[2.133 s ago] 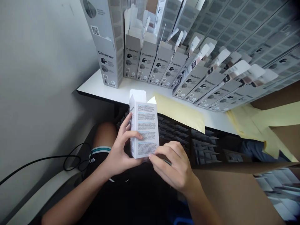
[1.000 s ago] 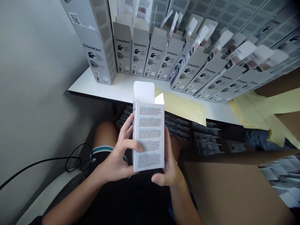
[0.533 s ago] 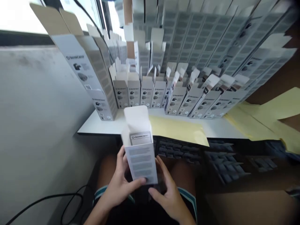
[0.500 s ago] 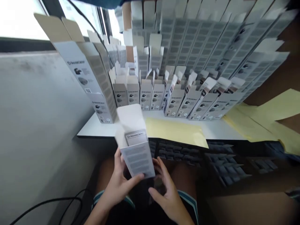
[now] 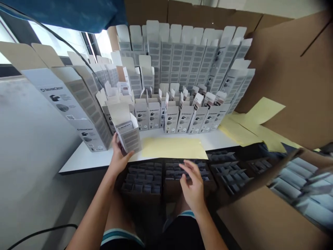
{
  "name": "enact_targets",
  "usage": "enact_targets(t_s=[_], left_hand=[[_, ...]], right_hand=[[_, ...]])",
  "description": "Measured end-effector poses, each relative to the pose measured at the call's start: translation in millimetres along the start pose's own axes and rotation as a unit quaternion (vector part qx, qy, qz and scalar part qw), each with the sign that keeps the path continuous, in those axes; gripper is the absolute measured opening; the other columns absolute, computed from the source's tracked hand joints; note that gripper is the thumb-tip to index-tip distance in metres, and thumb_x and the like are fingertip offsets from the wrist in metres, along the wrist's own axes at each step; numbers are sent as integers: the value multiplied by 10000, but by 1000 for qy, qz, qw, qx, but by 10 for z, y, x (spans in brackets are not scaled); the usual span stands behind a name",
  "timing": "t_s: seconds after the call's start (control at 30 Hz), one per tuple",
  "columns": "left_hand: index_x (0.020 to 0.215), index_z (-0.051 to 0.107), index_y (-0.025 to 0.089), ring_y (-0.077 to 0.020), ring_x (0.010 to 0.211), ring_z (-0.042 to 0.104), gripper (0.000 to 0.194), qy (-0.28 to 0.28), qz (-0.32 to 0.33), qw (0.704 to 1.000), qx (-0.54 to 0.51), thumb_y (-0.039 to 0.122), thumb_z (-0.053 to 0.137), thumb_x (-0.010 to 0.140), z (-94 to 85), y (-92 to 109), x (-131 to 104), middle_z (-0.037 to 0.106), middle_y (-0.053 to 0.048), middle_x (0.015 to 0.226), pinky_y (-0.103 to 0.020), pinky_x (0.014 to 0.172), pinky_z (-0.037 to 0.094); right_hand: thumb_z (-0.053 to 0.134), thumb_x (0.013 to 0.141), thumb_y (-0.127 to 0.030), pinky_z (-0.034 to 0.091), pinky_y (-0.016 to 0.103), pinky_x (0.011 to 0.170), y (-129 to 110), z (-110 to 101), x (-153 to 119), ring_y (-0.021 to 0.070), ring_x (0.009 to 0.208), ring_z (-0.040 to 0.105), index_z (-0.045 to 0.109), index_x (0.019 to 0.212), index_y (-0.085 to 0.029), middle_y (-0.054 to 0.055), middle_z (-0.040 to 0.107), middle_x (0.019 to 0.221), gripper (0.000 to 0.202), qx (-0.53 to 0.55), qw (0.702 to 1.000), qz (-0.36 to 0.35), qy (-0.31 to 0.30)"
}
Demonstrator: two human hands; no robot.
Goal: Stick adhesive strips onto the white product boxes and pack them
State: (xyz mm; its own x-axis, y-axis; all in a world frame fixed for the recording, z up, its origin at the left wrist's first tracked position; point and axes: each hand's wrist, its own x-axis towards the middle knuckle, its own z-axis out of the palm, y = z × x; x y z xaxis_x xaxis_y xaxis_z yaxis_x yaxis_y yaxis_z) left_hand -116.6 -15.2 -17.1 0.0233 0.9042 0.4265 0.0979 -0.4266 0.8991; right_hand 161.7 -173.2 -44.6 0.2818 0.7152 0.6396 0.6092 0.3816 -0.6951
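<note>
Head view: the carton [image 5: 131, 139] is at nine o'clock from the middle, tilted a little, with its top flaps raised, over or on the white table [image 5: 78, 160]; I cannot tell if its base is resting. The left hand [image 5: 119, 158] has closed around it, the thumb on the lower printed panel and the fingers about the left side. At five o'clock, the right hand [image 5: 193, 187] is half curled, its fingers parted, and holds nothing; the yellow sheet [image 5: 174, 147] lies just beyond it.

I judge the carton to be of thin card: light itself, quite stiff along the folds, weak in the flaps, perhaps slightly slippery on the print. A good hold would be low, across two opposite walls, with gentle pressure so that they do not dent.

A branded insert [image 5: 125, 126] shows in the mouth, but its lower part is hidden and its weight unknown. The left fingertips are partly covered. Small print is unreadable, and the contents at four o'clock [image 5: 307, 187] are blurred.
</note>
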Motion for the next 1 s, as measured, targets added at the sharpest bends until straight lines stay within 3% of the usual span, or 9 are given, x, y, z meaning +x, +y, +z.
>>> enact_targets(t_s=[0.1, 0.17, 0.3, 0.4, 0.57, 0.7, 0.83, 1.0], left_hand=[[1556, -16, 299, -332, 1364, 492, 1201, -1, 1, 1000, 15, 279, 820, 693, -7, -35, -10, 386, -204, 1507, -589, 1137, 372], [1557, -3, 289, -350, 1430, 402, 1208, 24, 11, 998, 58, 269, 826, 678, -3, -21, -49, 332, -218, 1545, -594, 1163, 329], [1569, 49, 220, -382, 1538, 108, 1206, 91, 76, 965, 234, 273, 839, 660, 57, 38, -265, 86, -236, 1632, -575, 1204, 264], [1562, 112, 230, -369, 1534, 132, 1133, 128, 144, 937, 291, 271, 830, 686, 134, 60, -517, 118, -216, 1622, -554, 1195, 296], [1523, 257, 208, -376, 1500, 239, 983, 139, 174, 924, 311, 270, 821, 720, 200, 58, -780, 254, -205, 1575, -560, 1225, 230], [1505, 303, 176, -375, 1477, 291, 920, 138, 165, 931, 296, 282, 808, 743, 200, 55, -766, 313, -219, 1540, -555, 1213, 269], [1484, 351, 163, -373, 1464, 316, 866, 131, 158, 933, 296, 280, 801, 753, 190, 57, -709, 343, -224, 1522, -556, 1203, 291], [1377, 476, 157, -362, 1405, 413, 693, 136, 194, 929, 285, 201, 782, 757, 209, 98, -801, 454, -213, 1450, -571, 1175, 329]], right_hand=[[469, 798, 8, 413, 549, 1093, 167, -17, 274, 336, 1364, 429, 643, 1299, -241, 134, 466, 1461, 586, -155, 986, -58, -28], [467, 763, 42, 360, 636, 1090, 304, 19, 397, 391, 1403, 360, 636, 1325, -250, 135, 433, 1514, 655, -246, 966, -55, -54], [490, 824, -1, 365, 692, 1005, 574, 53, 491, 419, 1316, 442, 775, 1080, -263, 115, 625, 1333, 464, -305, 952, -19, -16], [538, 830, -42, 382, 642, 1005, 716, -43, 455, 381, 1256, 488, 809, 884, -271, 81, 690, 1167, 360, -286, 955, -35, 72], [528, 802, -19, 361, 636, 1064, 775, -327, 261, 362, 1305, 446, 808, 800, -251, 93, 604, 1243, 364, -251, 953, -61, 161], [508, 841, -38, 382, 609, 1080, 736, -477, 54, 327, 1289, 482, 807, 813, -256, 91, 549, 1303, 371, -174, 968, -69, 166], [592, 862, -95, 414, 590, 1074, 673, -528, -141, 332, 1335, 466, 800, 770, -269, 49, 454, 1457, 286, -61, 984, -28, 163], [693, 844, -97, 484, 494, 1020, 449, -566, -199, 314, 1345, 490, 786, 729, -272, 8, 379, 1533, 229, 93, 991, -23, 98]])
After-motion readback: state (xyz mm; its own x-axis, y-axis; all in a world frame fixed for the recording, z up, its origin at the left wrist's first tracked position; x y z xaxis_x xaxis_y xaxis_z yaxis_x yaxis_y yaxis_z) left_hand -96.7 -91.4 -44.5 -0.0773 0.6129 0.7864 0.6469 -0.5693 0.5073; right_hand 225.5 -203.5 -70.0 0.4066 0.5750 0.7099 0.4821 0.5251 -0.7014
